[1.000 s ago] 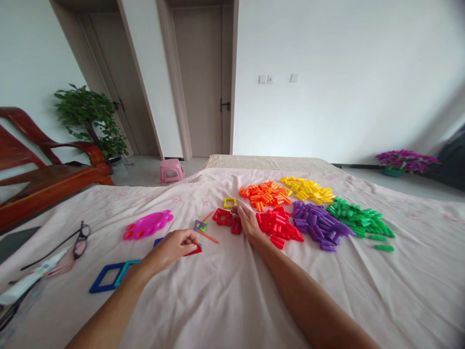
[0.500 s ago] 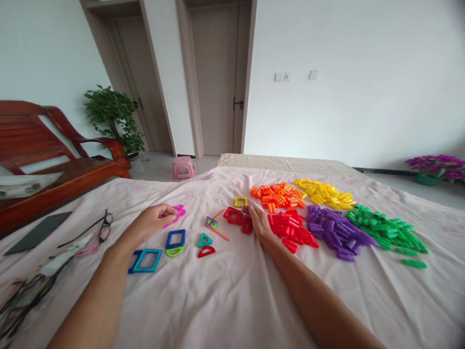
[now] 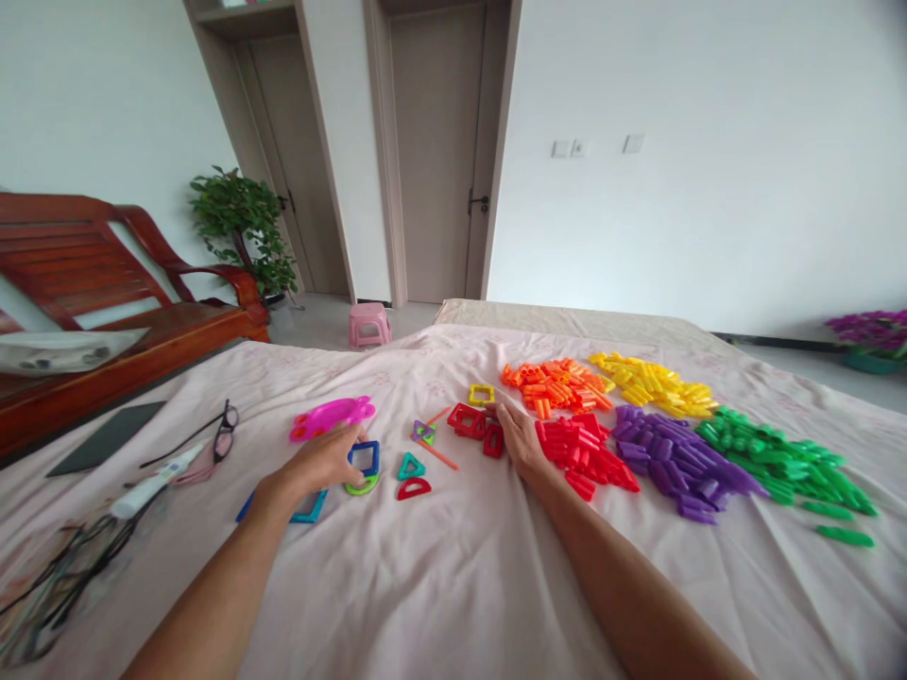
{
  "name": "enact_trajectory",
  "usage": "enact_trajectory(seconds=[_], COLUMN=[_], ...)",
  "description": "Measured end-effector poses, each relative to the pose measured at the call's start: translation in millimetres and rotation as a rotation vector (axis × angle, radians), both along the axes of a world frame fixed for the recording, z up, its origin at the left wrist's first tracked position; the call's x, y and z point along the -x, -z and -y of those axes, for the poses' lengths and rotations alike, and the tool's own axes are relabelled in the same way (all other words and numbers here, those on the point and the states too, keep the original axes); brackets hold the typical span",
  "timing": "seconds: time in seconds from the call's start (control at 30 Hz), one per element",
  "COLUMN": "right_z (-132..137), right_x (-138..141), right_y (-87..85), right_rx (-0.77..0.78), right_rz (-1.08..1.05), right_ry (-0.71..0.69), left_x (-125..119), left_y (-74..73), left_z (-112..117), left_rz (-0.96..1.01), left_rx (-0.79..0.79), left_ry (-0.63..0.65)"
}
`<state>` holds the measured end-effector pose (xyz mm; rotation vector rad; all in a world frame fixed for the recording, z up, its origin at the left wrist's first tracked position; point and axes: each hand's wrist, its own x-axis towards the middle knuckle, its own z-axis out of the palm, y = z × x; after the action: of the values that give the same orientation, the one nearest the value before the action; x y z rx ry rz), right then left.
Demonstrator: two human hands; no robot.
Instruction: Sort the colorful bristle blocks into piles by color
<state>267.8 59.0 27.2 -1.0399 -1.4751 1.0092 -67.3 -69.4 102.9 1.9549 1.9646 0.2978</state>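
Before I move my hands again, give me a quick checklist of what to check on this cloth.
1. Left hand at the blue square frame: ok, fingers at its edge. Firm grip: cannot tell.
2. Right hand well away from loose pieces: not ok, it sits between the red frames and the red pile.
3. Teal triangle and red half-circle in plain view: ok.
4. Green pile all together: not ok, two green pieces lie off its near side.
5. Glasses away from both hands: ok, off to the left.
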Motion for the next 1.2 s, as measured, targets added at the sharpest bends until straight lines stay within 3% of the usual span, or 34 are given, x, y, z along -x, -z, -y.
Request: enact_trajectory(seconds=[0.23,0.4,0.53,0.7,0.8,0.9,0.97,1.07,1.13,1.2], right_z=[-1,3,6,3,2,4,9,25,42,62], right_x=[-1,-1,1,0,-1,0,-1,2,11,25], right_y=[1.2,-2.9,-6.3,-4.6,-3.4,-6.2,-13.1,-32.4,-47.1,-57.6], right_rx=[-0.022,-0.026,-0.013,-0.03,-0.028,-0.036,-0.128,-0.388,-0.496,-0.5], right_rz=[0.015,0.062,-0.008,0.059,0.067,0.056,0.081,0.219,0.335,0.405], right_ry=[-0.017,0.005,0.0,0.001,-0.015,0.014,0.095,0.155,0.064,-0.072], left_x=[-11,-27,-35,-26,-18,-13,-13,-21,-32,-45], left_y=[10.7,5.9,-5.7,-19.0,-18.8,-13.9,-9.7,-2.4,2.4,6.0], left_z=[-13,-17,-13,-8,-6,-3,-1,3,5,8], left_rz=[0.165,0.532,0.762,0.96,0.949,0.91,0.927,0.952,0.989,1.038], left_rx=[-0.122,-0.075,-0.026,-0.043,-0.059,-0.034,-0.027,-0.026,-0.009,0.019], left_ry=[-0.095,-0.024,-0.127,-0.302,-0.403,-0.425,-0.413,-0.392,-0.36,-0.299])
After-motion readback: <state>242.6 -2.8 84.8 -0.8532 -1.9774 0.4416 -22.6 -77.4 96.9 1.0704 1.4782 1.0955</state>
